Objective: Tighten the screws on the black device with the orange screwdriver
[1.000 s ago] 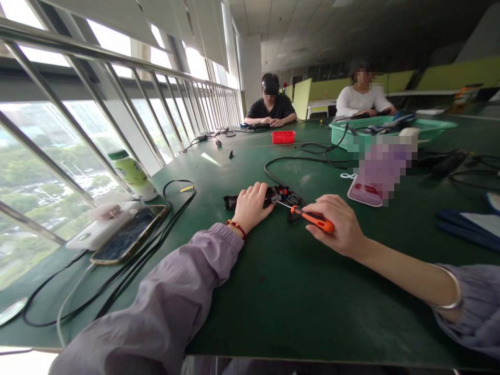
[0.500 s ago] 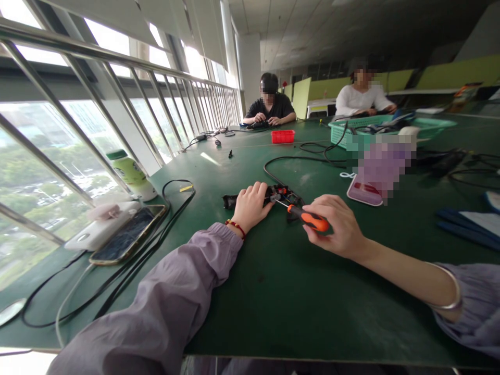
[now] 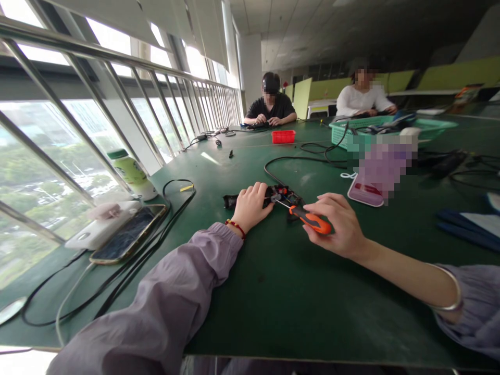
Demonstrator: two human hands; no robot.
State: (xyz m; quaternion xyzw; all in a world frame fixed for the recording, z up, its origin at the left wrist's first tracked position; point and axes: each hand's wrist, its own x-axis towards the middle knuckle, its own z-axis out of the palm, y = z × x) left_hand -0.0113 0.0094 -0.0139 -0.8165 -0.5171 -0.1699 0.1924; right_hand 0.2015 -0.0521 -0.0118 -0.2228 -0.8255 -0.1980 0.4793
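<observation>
My left hand (image 3: 253, 204) is closed over a black device (image 3: 231, 201) lying on the green table. Its opened right end shows small red and grey parts, and a black cable leads away from it. My right hand (image 3: 339, 224) grips an orange-and-black screwdriver (image 3: 317, 223) by the handle between thumb and fingers. The thin metal shaft points left and its tip meets the device beside my left thumb. What exactly the tip touches is too small to tell.
A smartphone (image 3: 128, 234), a white power bank (image 3: 97, 229) and a green bottle (image 3: 133, 174) stand left by the railing. Beyond are a red basket (image 3: 283, 136), a teal basket (image 3: 339, 136) and a purple phone-like item (image 3: 367, 194). Two people sit at the far side.
The screwdriver's handle has turned slightly in my right hand, and its fingers have shifted a little. My left hand and the black device stay in place.
</observation>
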